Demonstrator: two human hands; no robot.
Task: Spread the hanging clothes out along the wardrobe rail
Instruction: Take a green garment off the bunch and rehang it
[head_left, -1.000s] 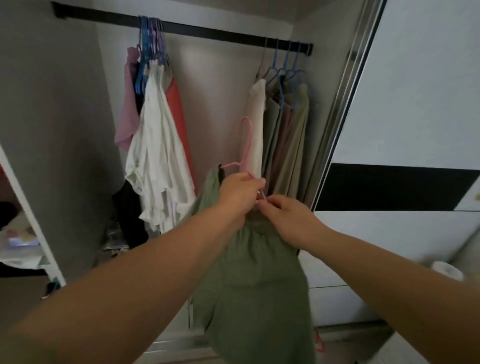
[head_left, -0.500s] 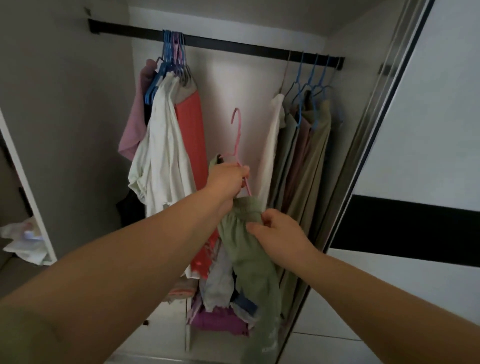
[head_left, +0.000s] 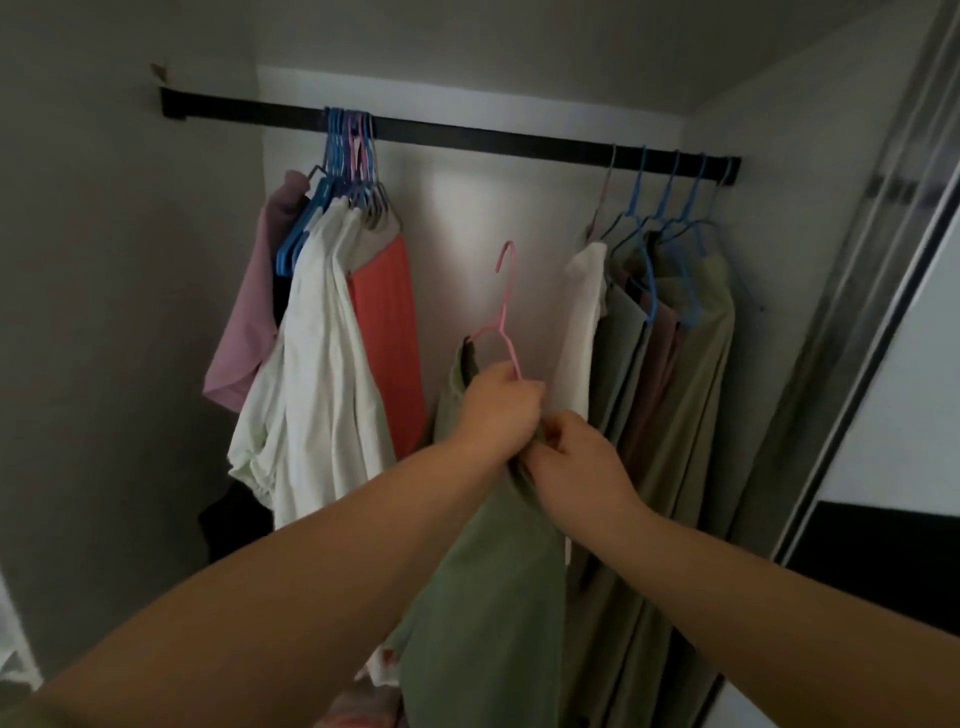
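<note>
A black wardrobe rail runs across the top. One tight bunch of clothes, white, pink and coral, hangs at its left on blue and pink hangers. A second bunch, white, green and dusty pink, hangs at its right end. Between them, below the rail, a pink hanger carries a green garment. My left hand grips the hanger's shoulder together with the cloth. My right hand pinches the green fabric just beside it.
The wardrobe's left side wall and a sliding door frame on the right bound the opening. Folded clothes lie low in the wardrobe. A dark garment hangs under the left bunch.
Both hands have lifted the green garment on its pink hanger higher toward the rail's middle gap, and the right hand has come up beside the left. The view tilted upward.
</note>
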